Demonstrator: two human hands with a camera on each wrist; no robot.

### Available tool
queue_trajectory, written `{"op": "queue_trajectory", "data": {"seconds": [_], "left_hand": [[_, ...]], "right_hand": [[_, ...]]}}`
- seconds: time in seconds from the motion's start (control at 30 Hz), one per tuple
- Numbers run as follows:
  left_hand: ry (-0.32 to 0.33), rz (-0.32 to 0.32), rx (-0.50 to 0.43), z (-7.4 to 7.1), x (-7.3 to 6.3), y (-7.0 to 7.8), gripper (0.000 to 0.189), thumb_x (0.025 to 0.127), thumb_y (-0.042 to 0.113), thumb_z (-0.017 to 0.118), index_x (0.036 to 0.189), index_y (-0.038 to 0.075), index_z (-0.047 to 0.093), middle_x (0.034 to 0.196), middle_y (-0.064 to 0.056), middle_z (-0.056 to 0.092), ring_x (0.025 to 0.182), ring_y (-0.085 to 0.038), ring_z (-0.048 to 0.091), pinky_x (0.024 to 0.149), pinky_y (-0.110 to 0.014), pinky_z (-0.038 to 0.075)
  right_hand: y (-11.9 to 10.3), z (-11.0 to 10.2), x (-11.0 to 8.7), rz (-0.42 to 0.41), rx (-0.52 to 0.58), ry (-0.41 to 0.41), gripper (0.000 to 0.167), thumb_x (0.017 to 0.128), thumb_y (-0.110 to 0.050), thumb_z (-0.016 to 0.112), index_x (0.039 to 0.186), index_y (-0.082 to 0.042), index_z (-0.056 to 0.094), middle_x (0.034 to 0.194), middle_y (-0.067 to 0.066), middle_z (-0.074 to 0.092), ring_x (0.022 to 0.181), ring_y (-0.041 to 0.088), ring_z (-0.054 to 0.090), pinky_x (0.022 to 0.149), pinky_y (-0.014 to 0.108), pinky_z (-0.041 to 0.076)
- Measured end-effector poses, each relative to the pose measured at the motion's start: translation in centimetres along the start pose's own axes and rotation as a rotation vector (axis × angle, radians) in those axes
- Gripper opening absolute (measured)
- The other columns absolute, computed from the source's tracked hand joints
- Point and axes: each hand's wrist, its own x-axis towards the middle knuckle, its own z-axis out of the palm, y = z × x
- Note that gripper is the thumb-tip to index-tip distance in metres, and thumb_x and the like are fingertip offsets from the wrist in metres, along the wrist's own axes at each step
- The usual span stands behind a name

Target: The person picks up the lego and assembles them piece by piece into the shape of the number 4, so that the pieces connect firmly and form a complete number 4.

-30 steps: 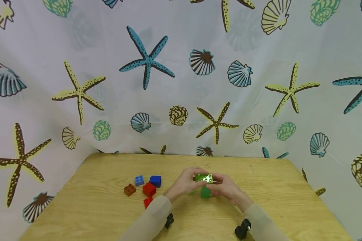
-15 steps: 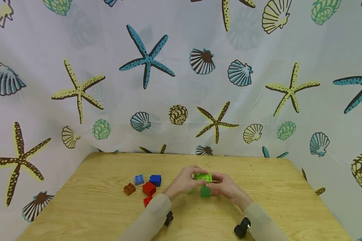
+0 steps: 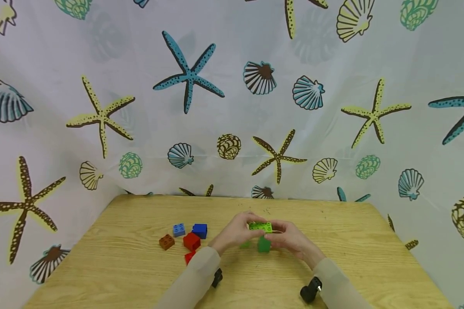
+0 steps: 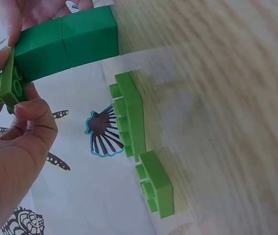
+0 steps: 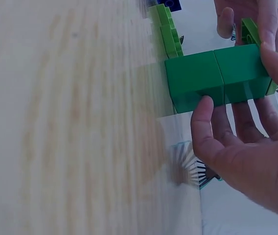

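Observation:
In the head view my left hand pinches a light green toy building brick, studs upward. That brick lies across the top of two stacked dark green bricks, its left part sticking out past them. From the other side my right hand holds the stack. In the right wrist view its thumb lies along the dark green bricks while other fingers reach behind and up to the light green brick. The left wrist view shows the underside of the overhanging light green brick between the left thumb and fingers.
Two light green bricks, a longer one and a shorter one, lie on the wooden table beside the stack. Farther left are a brown brick, a light blue brick, a dark blue brick and red bricks.
Both hands stay almost in place around the stack. The bright glare on the light green brick's top has faded, as if its tilt changed slightly.

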Motion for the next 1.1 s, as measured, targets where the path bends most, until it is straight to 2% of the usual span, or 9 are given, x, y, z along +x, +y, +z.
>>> {"op": "queue_trajectory", "data": {"seconds": [0.17, 0.33, 0.5, 0.67, 0.8, 0.93, 1.1], "left_hand": [[-0.003, 0.006, -0.007, 0.0, 0.0, -0.2, 0.032, 0.09, 0.031, 0.072, 0.121, 0.024, 0.071, 0.108, 0.008, 0.063, 0.1, -0.013, 0.054, 0.085, -0.037, 0.045], [-0.015, -0.004, -0.028, -0.1, -0.1, -0.5, 0.032, 0.091, 0.032, 0.071, 0.122, 0.024, 0.069, 0.115, 0.007, 0.064, 0.105, -0.014, 0.055, 0.09, -0.041, 0.045], [-0.069, 0.019, -0.12, -0.5, 0.1, -1.0, 0.035, 0.09, 0.031, 0.072, 0.124, 0.025, 0.068, 0.125, 0.005, 0.064, 0.109, -0.015, 0.056, 0.093, -0.042, 0.045], [-0.131, 0.008, -0.216, -1.7, -0.2, -2.0, 0.044, 0.088, 0.03, 0.074, 0.13, 0.023, 0.063, 0.131, 0.0, 0.062, 0.113, -0.02, 0.056, 0.094, -0.041, 0.048], [-0.149, -0.022, -0.265, -3.1, -0.4, -2.6, 0.046, 0.088, 0.025, 0.074, 0.132, 0.018, 0.062, 0.127, -0.006, 0.063, 0.111, -0.024, 0.061, 0.09, -0.038, 0.053], [-0.171, -0.033, -0.284, -4.2, -0.7, -3.1, 0.044, 0.089, 0.022, 0.074, 0.13, 0.015, 0.063, 0.12, -0.009, 0.066, 0.107, -0.024, 0.064, 0.087, -0.039, 0.055], [-0.183, -0.042, -0.284, -4.8, -0.8, -3.8, 0.043, 0.088, 0.024, 0.074, 0.128, 0.015, 0.063, 0.121, -0.016, 0.066, 0.104, -0.023, 0.065, 0.083, -0.048, 0.055]], "right_hand": [[-0.5, 0.2, -0.3, 0.017, 0.051, 0.006, 0.055, 0.096, -0.021, 0.064, 0.143, 0.001, 0.045, 0.134, 0.011, 0.054, 0.11, 0.016, 0.058, 0.095, 0.044, 0.051], [-0.6, 0.7, -0.3, 0.027, 0.044, 0.071, 0.055, 0.095, -0.029, 0.065, 0.141, -0.003, 0.049, 0.134, 0.01, 0.055, 0.111, 0.014, 0.058, 0.094, 0.043, 0.051], [-0.5, 1.1, -0.3, 0.012, 0.014, 0.113, 0.055, 0.095, -0.032, 0.066, 0.14, -0.003, 0.051, 0.135, 0.012, 0.056, 0.114, 0.017, 0.058, 0.099, 0.049, 0.048], [-0.2, 1.2, -0.3, -0.009, -0.006, 0.119, 0.054, 0.094, -0.031, 0.066, 0.139, -0.003, 0.052, 0.132, 0.012, 0.058, 0.114, 0.017, 0.059, 0.106, 0.05, 0.043], [-0.1, 1.1, -0.2, -0.023, -0.008, 0.12, 0.053, 0.095, -0.03, 0.065, 0.139, -0.003, 0.051, 0.13, 0.012, 0.058, 0.111, 0.014, 0.06, 0.106, 0.046, 0.044], [-0.1, 1.0, -0.2, -0.027, 0.013, 0.112, 0.053, 0.096, -0.028, 0.064, 0.14, -0.002, 0.05, 0.13, 0.011, 0.058, 0.111, 0.014, 0.06, 0.106, 0.045, 0.044], [-0.2, 1.0, -0.2, -0.018, 0.027, 0.098, 0.056, 0.096, -0.028, 0.064, 0.141, -0.001, 0.047, 0.132, 0.013, 0.056, 0.113, 0.015, 0.059, 0.106, 0.046, 0.044]]}}
